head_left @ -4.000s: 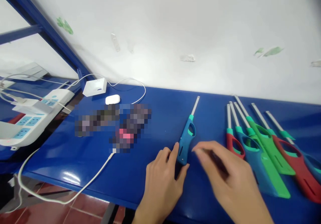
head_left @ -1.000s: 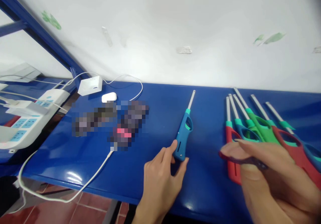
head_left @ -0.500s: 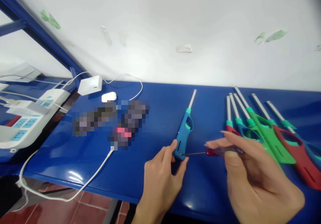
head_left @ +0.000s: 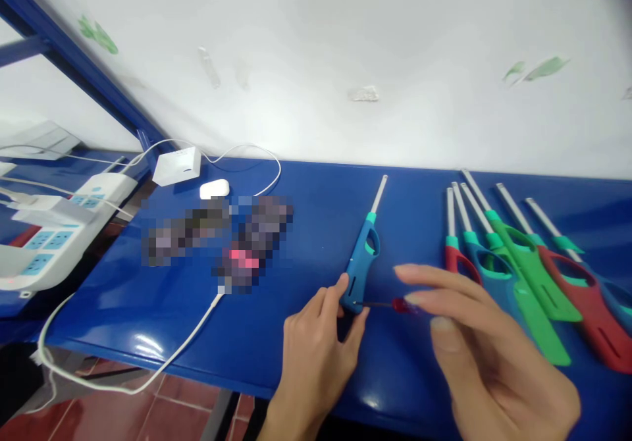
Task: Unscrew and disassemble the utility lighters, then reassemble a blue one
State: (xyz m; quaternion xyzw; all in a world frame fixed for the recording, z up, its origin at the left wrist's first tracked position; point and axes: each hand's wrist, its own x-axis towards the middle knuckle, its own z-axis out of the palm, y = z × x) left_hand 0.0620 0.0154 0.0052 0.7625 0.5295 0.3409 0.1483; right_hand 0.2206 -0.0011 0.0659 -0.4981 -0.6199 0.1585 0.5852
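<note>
A blue gas lighter (head_left: 361, 257) with a silver nozzle and green collar lies on the blue table, nozzle pointing away from me. My left hand (head_left: 318, 342) grips its base between thumb and fingers. My right hand (head_left: 503, 349) holds a small screwdriver (head_left: 401, 305) with a clear red handle, thumb and fingertips on the handle. Its thin shaft lies nearly level, the tip against the lower end of the lighter's handle. The fingers hide the back of the screwdriver handle.
Several red, blue and green gas lighters (head_left: 567, 270) lie fanned out at right. At left are two pixelated items (head_left: 261, 230), a white earphone case (head_left: 214, 189), a white box (head_left: 176, 166), a power strip (head_left: 74, 230) and a white cable (head_left: 197, 336). A white wall (head_left: 316, 33) stands behind.
My right hand has shifted slightly left toward the lighter, and its fingers sit differently on the screwdriver handle. My left hand and the blue lighter stay put.
</note>
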